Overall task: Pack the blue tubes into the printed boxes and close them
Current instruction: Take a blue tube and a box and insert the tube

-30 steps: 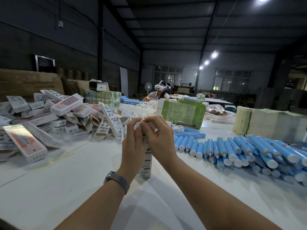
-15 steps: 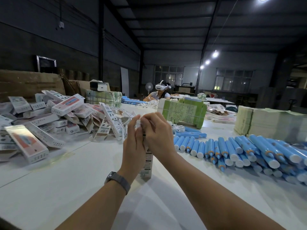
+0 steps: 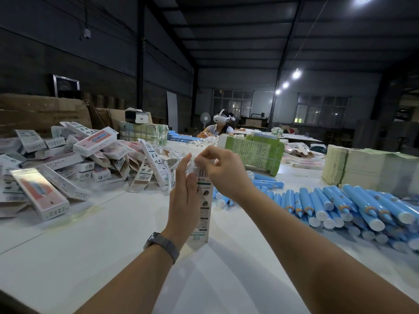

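A dim warehouse packing floor: long white tables point(image 3: 90, 257) heaped with printed boxes point(image 3: 68, 159) and blue tubes point(image 3: 340, 207).

L hand point(image 3: 184, 200) upright, fingers straight & together, palm flat vs side of the tall white printed cardboard box point(image 3: 203, 208). R hand point(image 3: 223, 169) above it, fingers curled, pinching box's top end. Both forearms bare, reaching fwd; dark grey band watch point(image 3: 163, 245) on L wrist.

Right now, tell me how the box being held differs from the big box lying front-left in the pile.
The held box stands upright on the table; the front-left box lies flat. The held box shows its barcode side, the front-left box its pink printed face. The left hand and right hand are on the held box; nothing touches the front-left box. Both are long white printed cartons.
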`<control>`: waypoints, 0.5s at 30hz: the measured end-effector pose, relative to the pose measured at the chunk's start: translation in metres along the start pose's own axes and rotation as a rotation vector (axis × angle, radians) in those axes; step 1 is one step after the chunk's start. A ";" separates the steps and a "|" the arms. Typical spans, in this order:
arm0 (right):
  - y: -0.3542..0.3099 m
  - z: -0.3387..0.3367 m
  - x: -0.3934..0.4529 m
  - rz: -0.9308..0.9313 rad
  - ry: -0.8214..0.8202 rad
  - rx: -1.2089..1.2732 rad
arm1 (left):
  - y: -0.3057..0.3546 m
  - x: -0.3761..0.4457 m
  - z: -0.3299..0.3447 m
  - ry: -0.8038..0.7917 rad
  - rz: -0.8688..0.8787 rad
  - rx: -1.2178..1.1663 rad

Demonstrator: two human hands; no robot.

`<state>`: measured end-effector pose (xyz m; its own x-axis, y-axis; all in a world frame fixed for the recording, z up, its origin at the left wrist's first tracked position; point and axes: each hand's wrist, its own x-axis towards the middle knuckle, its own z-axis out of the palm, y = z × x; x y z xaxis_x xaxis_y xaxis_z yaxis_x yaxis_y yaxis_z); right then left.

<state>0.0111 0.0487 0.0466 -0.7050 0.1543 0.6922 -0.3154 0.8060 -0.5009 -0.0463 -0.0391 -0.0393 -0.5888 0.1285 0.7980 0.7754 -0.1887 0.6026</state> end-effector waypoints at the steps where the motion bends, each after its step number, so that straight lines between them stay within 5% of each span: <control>1: -0.001 -0.001 0.002 0.006 -0.007 -0.019 | 0.000 0.000 0.000 -0.001 0.001 -0.001; 15: 0.005 -0.006 -0.003 0.006 -0.086 0.102 | -0.004 -0.001 0.000 0.058 -0.023 -0.013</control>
<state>0.0154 0.0556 0.0456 -0.7579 0.1058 0.6437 -0.3708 0.7420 -0.5585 -0.0487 -0.0384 -0.0421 -0.6194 0.0763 0.7814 0.7584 -0.1989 0.6206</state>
